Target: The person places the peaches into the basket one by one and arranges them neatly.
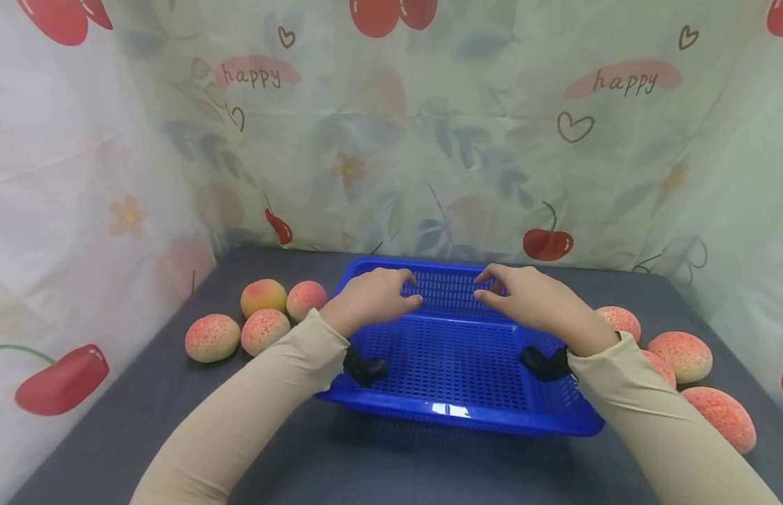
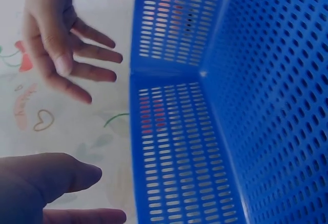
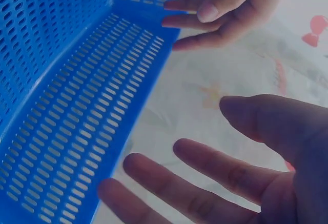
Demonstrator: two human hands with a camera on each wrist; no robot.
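Note:
A blue plastic basket (image 1: 454, 361) with slotted walls and a perforated floor stands on the dark table, with nothing in it. My left hand (image 1: 375, 298) hovers over its left part, thumb and fingers apart and loosely bent. Over the right part hovers my right hand (image 1: 527, 298), its thumb and fingers likewise spread and facing the left hand. Neither hand holds anything. In the right wrist view the right hand's fingers (image 3: 205, 188) are spread beside the basket wall (image 3: 97, 111). The left wrist view shows a thumb (image 2: 66, 175) apart from the basket.
Several pinkish-yellow peaches (image 1: 265, 333) lie left of the basket. More peaches (image 1: 680, 356) lie to its right, some partly hidden behind the right forearm. Printed cloth (image 1: 429, 140) hangs behind and at both sides of the dark table (image 1: 391, 470).

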